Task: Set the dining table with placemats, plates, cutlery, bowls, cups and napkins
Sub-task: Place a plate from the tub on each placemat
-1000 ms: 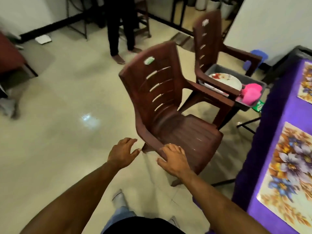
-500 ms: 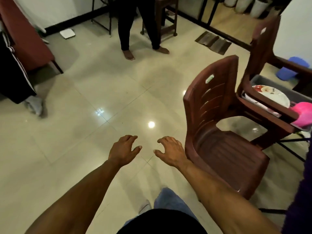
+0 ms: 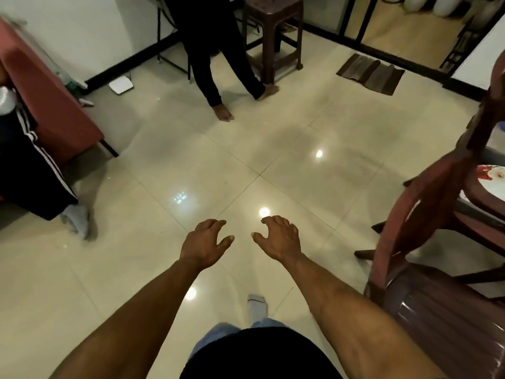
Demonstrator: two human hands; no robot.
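Bare forearms, black top (image 3: 259,354), blue jeans (image 3: 216,335), grey sock (image 3: 256,306)

A brown plastic chair (image 3: 426,269) stands right, a stool (image 3: 273,28) and doormat (image 3: 370,73) farther back.

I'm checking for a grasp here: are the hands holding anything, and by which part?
Nothing is held. The left hand and right hand hover over the floor, fingers loosely curled.

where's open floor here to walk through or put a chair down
Open tiles run from both empty hands, left hand and right hand, up to the standing person and doormat. Crowded at the right, where brown chairs stand, and at the left by the red-covered furniture.
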